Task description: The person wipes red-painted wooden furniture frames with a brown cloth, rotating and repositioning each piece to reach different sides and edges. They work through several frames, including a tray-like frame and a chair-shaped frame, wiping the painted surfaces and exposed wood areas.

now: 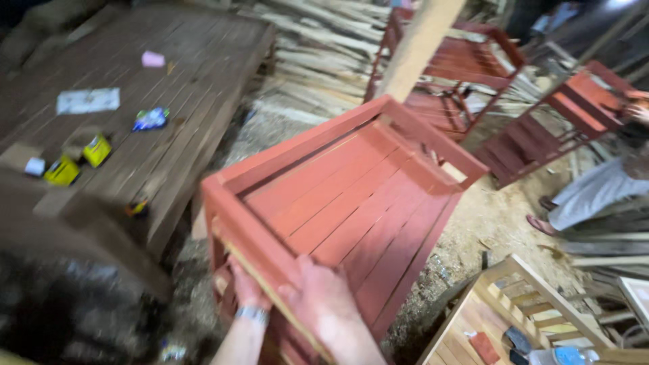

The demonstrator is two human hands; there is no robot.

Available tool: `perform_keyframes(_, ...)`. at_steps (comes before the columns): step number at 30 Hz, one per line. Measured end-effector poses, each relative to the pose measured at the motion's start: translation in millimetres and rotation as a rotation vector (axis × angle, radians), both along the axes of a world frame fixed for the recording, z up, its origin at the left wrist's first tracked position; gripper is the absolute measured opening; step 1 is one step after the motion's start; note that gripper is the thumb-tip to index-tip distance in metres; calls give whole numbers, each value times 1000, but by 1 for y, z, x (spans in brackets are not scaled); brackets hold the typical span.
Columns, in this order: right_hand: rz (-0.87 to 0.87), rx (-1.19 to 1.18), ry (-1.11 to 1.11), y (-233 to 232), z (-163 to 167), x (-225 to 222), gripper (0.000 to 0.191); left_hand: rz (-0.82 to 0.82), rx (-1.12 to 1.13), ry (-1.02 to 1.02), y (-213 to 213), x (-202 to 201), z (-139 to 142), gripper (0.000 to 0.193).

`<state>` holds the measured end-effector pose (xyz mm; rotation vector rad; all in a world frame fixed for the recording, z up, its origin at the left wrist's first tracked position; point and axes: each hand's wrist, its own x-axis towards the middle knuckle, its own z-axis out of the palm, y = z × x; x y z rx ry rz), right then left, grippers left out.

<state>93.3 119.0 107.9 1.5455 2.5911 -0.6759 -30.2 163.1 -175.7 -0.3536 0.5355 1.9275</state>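
Observation:
A red-painted wooden slatted chair frame point(351, 196) lies tilted in front of me, seat slats facing up. My left hand point(245, 289), with a metal bracelet on the wrist, grips the frame's near lower rail from below. My right hand point(324, 297) clasps the same near edge from above, fingers wrapped over the rail. Both hands are stained red.
A dark wooden platform point(196, 61) at left carries yellow tins point(80, 159), papers and small packets. More red chairs point(473, 64) stand behind, beside a wooden post point(416, 47). A seated person point(595, 192) is at right. An unpainted chair point(520, 304) sits lower right on sawdust.

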Motion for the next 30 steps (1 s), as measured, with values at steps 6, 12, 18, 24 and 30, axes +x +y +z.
perform_keyframes(6, 82, 36, 99, 3, -36, 26, 51, -93, -219, 155, -10, -4, -1, 86)
perform_keyframes(12, 284, 25, 237, 17, -67, 112, 95, -25, -186, 198, 9, -23, -32, 87)
perform_keyframes(18, 16, -888, 771, 17, -95, 157, 72, -4, -94, 279, 12, -30, -37, 85)
perform_keyframes(24, -164, -554, 823, -5, -102, 155, 54, 95, -268, 227, 7, -28, -30, 75)
perform_keyframes(30, -189, -668, 857, -8, -88, 139, 57, 138, -414, 318, 12, -40, -34, 70)
